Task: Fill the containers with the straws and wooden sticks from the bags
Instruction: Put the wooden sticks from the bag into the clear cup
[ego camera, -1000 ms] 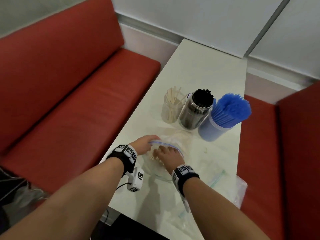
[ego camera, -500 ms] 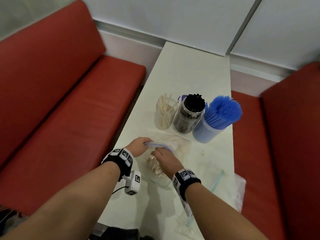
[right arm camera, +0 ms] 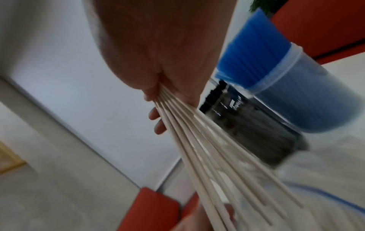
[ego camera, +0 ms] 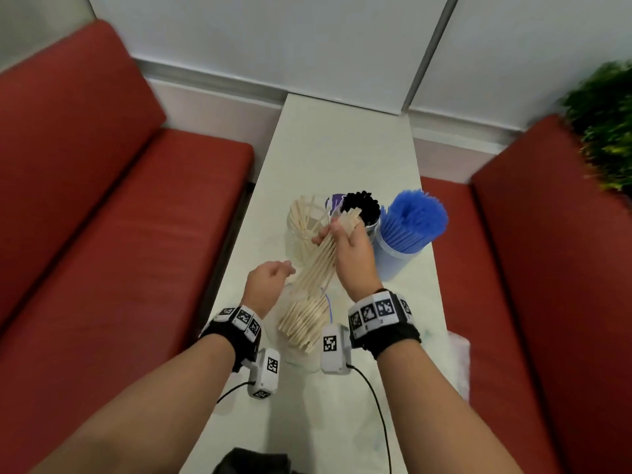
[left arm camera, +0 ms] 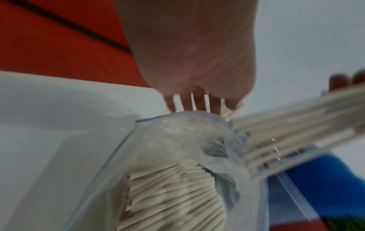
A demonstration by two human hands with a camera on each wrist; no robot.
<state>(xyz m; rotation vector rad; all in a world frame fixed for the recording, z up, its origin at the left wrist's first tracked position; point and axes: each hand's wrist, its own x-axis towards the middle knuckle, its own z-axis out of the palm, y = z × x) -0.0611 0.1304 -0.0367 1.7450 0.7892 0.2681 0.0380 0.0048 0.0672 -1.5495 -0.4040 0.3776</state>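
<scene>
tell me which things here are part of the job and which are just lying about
Part of the job:
wooden sticks gripped by right hand
zip bag held by left hand
stick jar
black straws jar
blue straws tub

Lying about:
red benches
plant

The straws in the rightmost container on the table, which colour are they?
The straws are bright blue, standing in a translucent container. The head view shows this best.

Blue straws (ego camera: pixel 413 217), blk straws (ego camera: pixel 362 203), red seats (ego camera: pixel 102 234)
</scene>
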